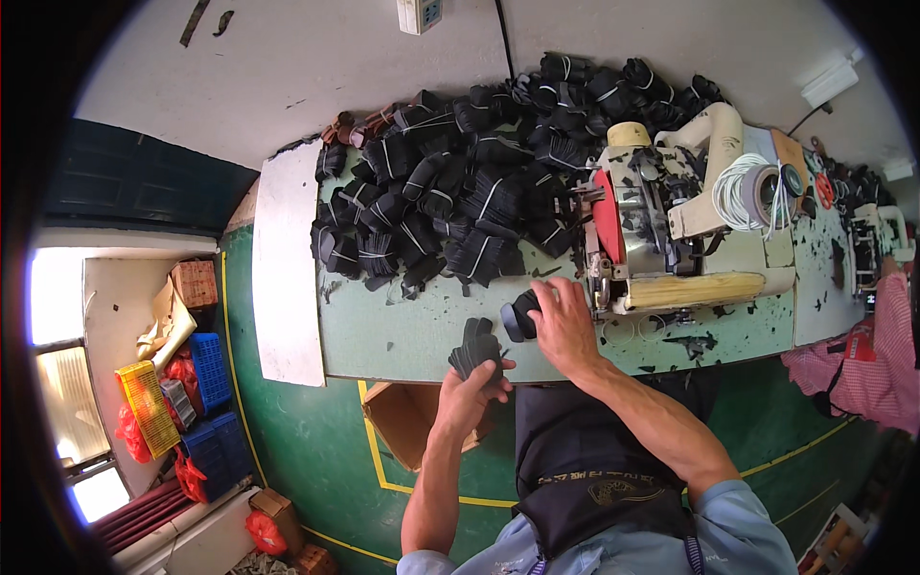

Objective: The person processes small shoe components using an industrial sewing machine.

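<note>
My left hand point(470, 391) is closed on a fanned stack of thin black cut pieces point(473, 347), thumb on top, just over the table's front edge. To its right, my right hand point(563, 326) has its fingers bent around a small black stack point(520, 316) at the table, beside the machine. Part of that stack is hidden under the fingers. Behind both hands lies a large heap of black bundles point(489, 196), many tied with pale string. A cream bench machine point(704, 220) with a red plate point(606, 216) stands right of the heap.
The pale green table point(402, 335) carries black scraps near the machine. A roll of white cord point(743, 192) hangs on the machine. Under the table is an open cardboard box point(398, 422). Crates, one of them yellow point(147, 407), stand left. Another person's pink checked sleeve point(891, 335) is right.
</note>
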Tool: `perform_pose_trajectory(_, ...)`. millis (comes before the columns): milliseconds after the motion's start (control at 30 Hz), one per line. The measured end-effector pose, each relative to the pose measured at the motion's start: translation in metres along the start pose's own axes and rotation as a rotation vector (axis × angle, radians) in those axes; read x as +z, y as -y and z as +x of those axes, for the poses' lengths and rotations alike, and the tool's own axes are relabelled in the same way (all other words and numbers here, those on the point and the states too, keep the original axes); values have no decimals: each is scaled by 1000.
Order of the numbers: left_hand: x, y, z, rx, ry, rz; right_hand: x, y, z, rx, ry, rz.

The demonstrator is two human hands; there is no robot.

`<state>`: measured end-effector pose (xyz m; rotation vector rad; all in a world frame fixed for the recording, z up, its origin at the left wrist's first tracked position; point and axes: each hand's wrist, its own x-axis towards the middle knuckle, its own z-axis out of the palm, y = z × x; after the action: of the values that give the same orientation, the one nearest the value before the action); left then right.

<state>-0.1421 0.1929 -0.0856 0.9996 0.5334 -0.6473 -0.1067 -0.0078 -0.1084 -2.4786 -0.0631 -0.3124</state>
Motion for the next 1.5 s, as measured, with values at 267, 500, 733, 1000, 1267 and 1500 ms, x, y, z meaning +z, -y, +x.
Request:
perform_pose_trajectory(267, -4, -4, -2, -50, 69, 264, -7, 30, -5, 89, 476, 755)
perform_pose_trajectory(500, -5, -8, -7, -53, -23, 258, 3, 41, -13, 68, 354, 681)
perform_pose_trajectory(733, -25, -4, -12, 32, -94, 300, 31, 41, -14, 108, 459, 691)
perform_pose_trajectory(1000, -35, -5, -5, -11, -101, 373, 38, 48, -18, -46, 323, 592)
perform_pose_trajectory(1267, -38, -1, 0, 206, -311, 405, 51, 47, -11, 13, 233, 522)
perform_pose_trajectory(1500, -35, -2, -8, 220, -399, 473, 46, 54, -5, 69, 298, 459)
